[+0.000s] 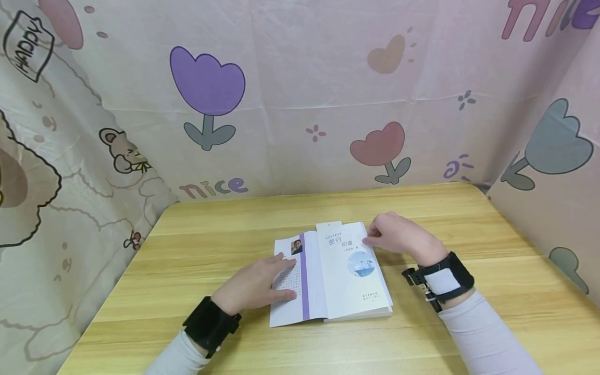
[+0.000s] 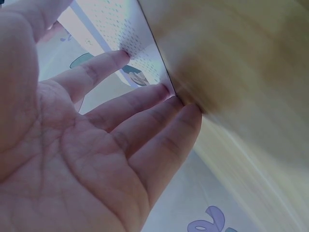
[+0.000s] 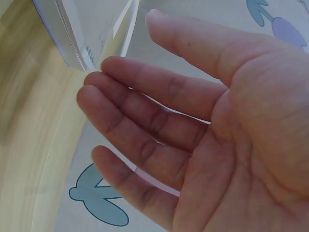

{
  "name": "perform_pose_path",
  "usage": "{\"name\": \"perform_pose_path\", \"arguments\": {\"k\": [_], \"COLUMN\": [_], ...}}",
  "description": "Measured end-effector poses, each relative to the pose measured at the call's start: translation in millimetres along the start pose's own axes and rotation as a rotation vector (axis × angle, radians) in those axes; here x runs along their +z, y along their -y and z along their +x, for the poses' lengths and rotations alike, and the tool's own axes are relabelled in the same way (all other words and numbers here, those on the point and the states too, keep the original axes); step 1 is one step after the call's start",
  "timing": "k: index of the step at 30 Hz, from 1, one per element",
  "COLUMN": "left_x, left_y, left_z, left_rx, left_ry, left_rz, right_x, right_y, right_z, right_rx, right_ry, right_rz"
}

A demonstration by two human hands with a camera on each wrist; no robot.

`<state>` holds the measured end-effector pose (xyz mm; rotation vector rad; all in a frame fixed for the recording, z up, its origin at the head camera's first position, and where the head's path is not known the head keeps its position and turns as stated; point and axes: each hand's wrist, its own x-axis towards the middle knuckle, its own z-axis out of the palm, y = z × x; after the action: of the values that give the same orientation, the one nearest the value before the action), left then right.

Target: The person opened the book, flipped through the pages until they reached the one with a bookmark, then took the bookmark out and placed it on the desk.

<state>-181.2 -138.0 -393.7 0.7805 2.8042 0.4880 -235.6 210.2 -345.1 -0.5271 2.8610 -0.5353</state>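
An open book (image 1: 344, 271) lies on the table, showing a white title page with a round blue picture and, at left, a cover flap (image 1: 287, 307) with a small portrait, printed text and a purple stripe. My left hand (image 1: 255, 284) rests on that flap, fingers spread. In the left wrist view its fingertips (image 2: 166, 91) touch the flap's outer edge. At the page's upper right edge is my right hand (image 1: 398, 234), its fingers bent. The right wrist view shows its thumb apart from the loosely curved fingers (image 3: 140, 121), which are close to the page edges (image 3: 77, 38).
A white tab (image 1: 329, 226) sticks out above the book's top edge. The wooden table (image 1: 211, 224) meets a printed cloth backdrop (image 1: 290, 78) at the back and sides. Each wrist wears a black strap (image 1: 211, 325).
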Motion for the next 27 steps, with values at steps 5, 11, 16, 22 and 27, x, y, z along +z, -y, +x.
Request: {"name": "perform_pose_path", "arguments": {"k": [5, 11, 16, 22, 27], "left_x": [-0.2, -0.3, -0.4, -0.7, -0.6], "left_y": [-0.9, -1.5, -1.6, -2.1, -2.1], "left_z": [-0.4, -0.7, -0.2, -0.1, -0.9], "left_rx": [-0.010, -0.022, -0.024, -0.029, -0.023], "left_ry": [0.002, 0.000, 0.002, 0.006, 0.006], "left_rz": [0.001, 0.007, 0.018, 0.022, 0.014], "right_x": [-1.0, -1.6, -1.7, 0.7, 3.0], "right_y": [-0.3, -0.4, 0.0, 0.0, 0.7], "right_z": [0.4, 1.0, 2.1, 4.1, 5.1], "right_rx": [-0.012, -0.010, -0.022, -0.068, -0.069], "right_ry": [-0.034, -0.077, -0.127, -0.173, -0.171], "right_rz": [-0.014, -0.023, -0.021, -0.020, -0.018]}}
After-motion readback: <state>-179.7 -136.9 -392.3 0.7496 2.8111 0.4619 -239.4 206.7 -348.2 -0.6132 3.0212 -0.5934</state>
